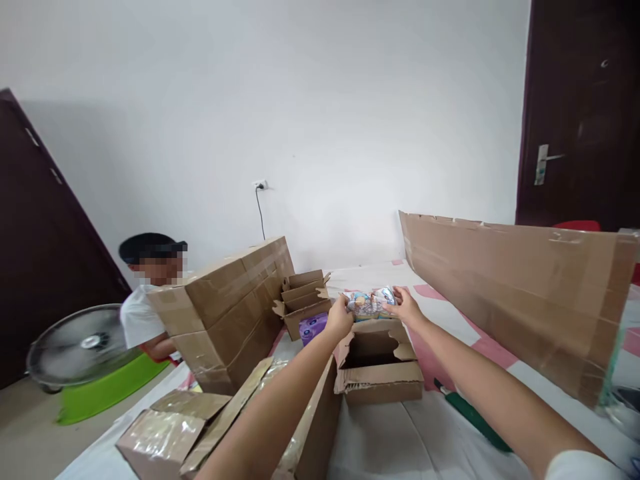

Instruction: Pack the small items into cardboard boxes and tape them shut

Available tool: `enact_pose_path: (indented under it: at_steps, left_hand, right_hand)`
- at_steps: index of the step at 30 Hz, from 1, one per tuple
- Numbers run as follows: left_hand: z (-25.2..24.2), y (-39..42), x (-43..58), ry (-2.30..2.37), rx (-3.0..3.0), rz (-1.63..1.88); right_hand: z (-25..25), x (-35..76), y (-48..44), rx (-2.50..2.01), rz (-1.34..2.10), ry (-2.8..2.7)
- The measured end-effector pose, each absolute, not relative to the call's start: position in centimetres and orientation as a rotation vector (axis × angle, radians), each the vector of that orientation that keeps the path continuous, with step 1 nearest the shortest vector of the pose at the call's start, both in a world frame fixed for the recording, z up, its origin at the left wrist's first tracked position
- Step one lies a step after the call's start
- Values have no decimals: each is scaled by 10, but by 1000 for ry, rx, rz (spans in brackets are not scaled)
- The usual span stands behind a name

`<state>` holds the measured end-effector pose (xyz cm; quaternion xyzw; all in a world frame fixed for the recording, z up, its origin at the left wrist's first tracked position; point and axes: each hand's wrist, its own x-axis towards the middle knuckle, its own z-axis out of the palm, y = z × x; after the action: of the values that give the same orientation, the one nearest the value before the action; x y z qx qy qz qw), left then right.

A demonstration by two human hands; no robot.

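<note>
My left hand and my right hand are closed on opposite ends of a colourful printed packet with a shiny, whitish wrapper. What the packet contains cannot be made out. Just below it stands an open cardboard box with its flaps up and a dark inside. A purple packet lies to the left of my left hand. Behind that is another open cardboard box with raised flaps. Under my left forearm sits a larger open carton, partly hidden by the arm.
Large taped cartons stand at left, beside a person in a dark cap. A long cardboard panel stands upright at right. A green-handled tool lies near my right forearm. A fan is at far left.
</note>
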<state>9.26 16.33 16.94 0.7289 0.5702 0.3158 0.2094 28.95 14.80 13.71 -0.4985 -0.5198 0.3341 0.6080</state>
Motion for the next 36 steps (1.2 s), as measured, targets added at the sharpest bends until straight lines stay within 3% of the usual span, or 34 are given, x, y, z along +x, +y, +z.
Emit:
enact_pose_path:
  at_steps: [7,11,16,22,29,36]
  left_hand:
    - [162,67,61,1103,2227,875]
    - [146,38,47,765,2790,280]
    - [120,83,72,1032,3114,-329]
    - [141,149,95,1235,3136,-133]
    - [185,194,17,1601,3015,-141]
    - [162,214,-36,1760,2807,-244]
  right_hand:
    - [137,340,50,-987,1138,-1300]
    - [95,382,7,-1028,1355,-1406]
    - [25,390,11,-1123,1418,-1573]
    - [10,358,60,-1183,1240,-1465]
    - [13,354,90,-1195,1215,-1189]
    - [-17,339,102,-1247,1235,-1102]
